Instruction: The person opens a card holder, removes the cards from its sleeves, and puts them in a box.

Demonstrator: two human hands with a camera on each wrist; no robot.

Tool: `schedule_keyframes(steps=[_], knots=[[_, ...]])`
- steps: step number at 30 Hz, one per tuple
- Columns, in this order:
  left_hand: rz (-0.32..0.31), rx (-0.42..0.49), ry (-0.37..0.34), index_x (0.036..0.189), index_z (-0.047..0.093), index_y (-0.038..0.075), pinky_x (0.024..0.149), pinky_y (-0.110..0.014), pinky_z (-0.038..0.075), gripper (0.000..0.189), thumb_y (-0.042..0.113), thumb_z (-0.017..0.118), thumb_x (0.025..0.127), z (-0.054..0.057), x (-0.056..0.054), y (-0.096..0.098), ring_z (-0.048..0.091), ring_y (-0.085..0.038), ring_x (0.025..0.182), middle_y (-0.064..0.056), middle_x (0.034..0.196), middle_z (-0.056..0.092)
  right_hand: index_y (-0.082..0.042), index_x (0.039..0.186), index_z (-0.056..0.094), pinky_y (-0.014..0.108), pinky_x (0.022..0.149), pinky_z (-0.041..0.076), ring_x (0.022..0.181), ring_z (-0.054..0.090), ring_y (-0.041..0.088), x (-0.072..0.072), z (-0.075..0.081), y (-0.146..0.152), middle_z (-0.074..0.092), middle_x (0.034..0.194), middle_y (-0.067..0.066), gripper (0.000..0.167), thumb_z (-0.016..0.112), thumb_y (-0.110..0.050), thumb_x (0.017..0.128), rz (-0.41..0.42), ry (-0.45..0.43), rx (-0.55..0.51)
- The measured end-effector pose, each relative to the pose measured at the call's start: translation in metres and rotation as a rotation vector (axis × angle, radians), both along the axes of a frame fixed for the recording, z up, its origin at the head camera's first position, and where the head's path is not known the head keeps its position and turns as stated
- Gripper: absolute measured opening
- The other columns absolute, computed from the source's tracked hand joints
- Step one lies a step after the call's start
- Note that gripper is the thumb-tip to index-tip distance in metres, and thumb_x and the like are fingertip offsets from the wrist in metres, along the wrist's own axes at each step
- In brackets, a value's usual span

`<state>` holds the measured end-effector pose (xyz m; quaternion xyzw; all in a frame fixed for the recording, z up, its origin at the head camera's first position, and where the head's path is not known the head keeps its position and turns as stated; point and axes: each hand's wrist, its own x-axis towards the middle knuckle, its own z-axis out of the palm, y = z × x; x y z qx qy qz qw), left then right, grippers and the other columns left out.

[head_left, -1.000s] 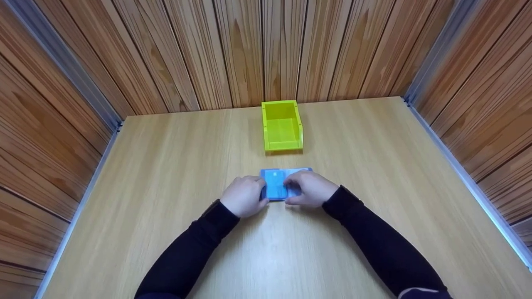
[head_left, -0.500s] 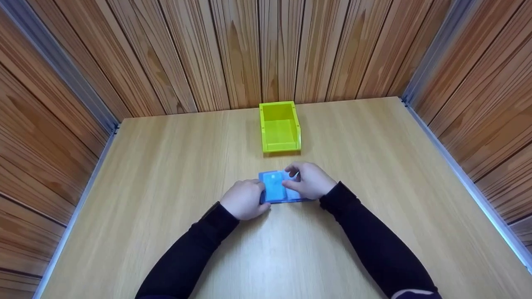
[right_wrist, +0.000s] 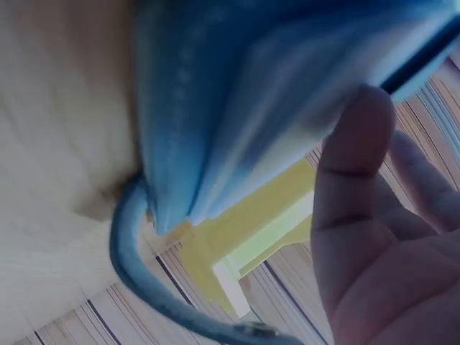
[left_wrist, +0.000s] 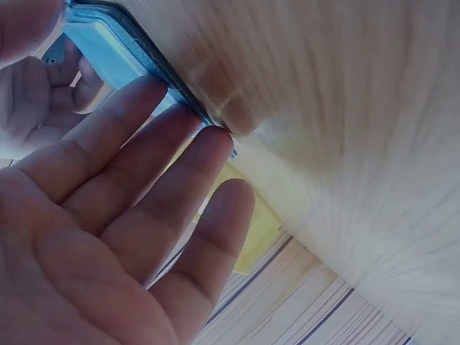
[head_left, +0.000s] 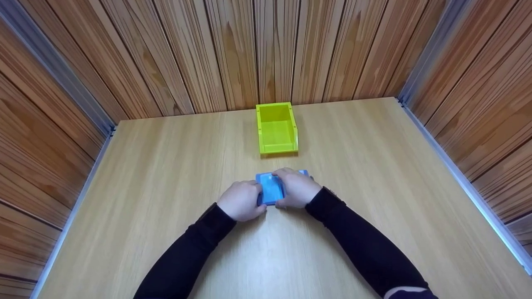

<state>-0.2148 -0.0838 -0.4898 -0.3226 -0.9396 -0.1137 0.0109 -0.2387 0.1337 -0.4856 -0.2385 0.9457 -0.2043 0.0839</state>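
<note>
A blue stitched wallet [head_left: 271,192] lies opened out on the table, with pale inner leaves [right_wrist: 251,144] showing in the right wrist view. At its left edge my left hand [head_left: 241,200] holds it, fingertips along the border and thumb near the front corner. My right hand [head_left: 297,189] covers much of the right half. Its fingers are at the far side of a leaf and its thumb at the near side, gripping it. A blue strap [right_wrist: 129,266] with a metal snap loops out from the wallet.
Behind the wallet stands a yellow-green open bin [head_left: 277,128], close to the wood-plank back wall [head_left: 241,54]. Plank walls with metal edging flank the wooden table [head_left: 174,158] on both sides.
My right hand lifted its fingers off the wallet's right half, then came back down farther left, over the middle. The left hand stays at the left edge. The head view shifted slightly.
</note>
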Motion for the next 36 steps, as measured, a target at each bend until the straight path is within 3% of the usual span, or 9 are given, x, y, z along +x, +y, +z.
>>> schedule_keyframes(steps=[4, 15, 21, 36], knots=[[-0.001, 0.008, -0.001, 0.096, 0.071, 0.006, 0.073, -0.043, 0.057, 0.032, 0.035, 0.08, 0.089, -0.001, 0.001, -0.001, 0.063, -0.021, 0.077, -0.003, 0.087, 0.067, -0.004, 0.153, 0.052, 0.052, 0.113, 0.048, 0.136, 0.059, 0.032, 0.0, -0.003, -0.001, 0.061, 0.15, 0.015, 0.091, 0.095, -0.032, 0.078, 0.009, 0.004, 0.002], [-0.019, -0.005, 0.029, 0.094, 0.07, 0.006, 0.072, -0.044, 0.057, 0.029, 0.033, 0.079, 0.088, -0.001, 0.001, -0.001, 0.066, -0.023, 0.079, -0.005, 0.087, 0.069, -0.001, 0.149, 0.055, 0.049, 0.112, 0.05, 0.127, 0.063, 0.033, -0.003, -0.004, 0.005, 0.063, 0.142, 0.018, 0.084, 0.094, -0.024, 0.079, 0.026, 0.003, -0.044], [0.001, -0.024, 0.013, 0.097, 0.07, 0.006, 0.075, -0.045, 0.057, 0.03, 0.034, 0.078, 0.09, 0.0, 0.002, 0.0, 0.065, -0.022, 0.08, -0.005, 0.089, 0.068, 0.0, 0.15, 0.054, 0.047, 0.115, 0.048, 0.13, 0.062, 0.032, -0.005, -0.002, 0.006, 0.063, 0.143, 0.018, 0.084, 0.094, -0.02, 0.079, 0.036, -0.019, -0.041], [0.003, -0.027, 0.019, 0.098, 0.07, 0.005, 0.074, -0.045, 0.057, 0.032, 0.035, 0.078, 0.091, -0.001, 0.003, 0.0, 0.064, -0.023, 0.079, -0.005, 0.089, 0.067, -0.002, 0.15, 0.054, 0.049, 0.115, 0.047, 0.131, 0.06, 0.034, -0.007, 0.0, 0.012, 0.061, 0.146, 0.015, 0.087, 0.095, -0.023, 0.077, 0.014, -0.047, -0.027]])
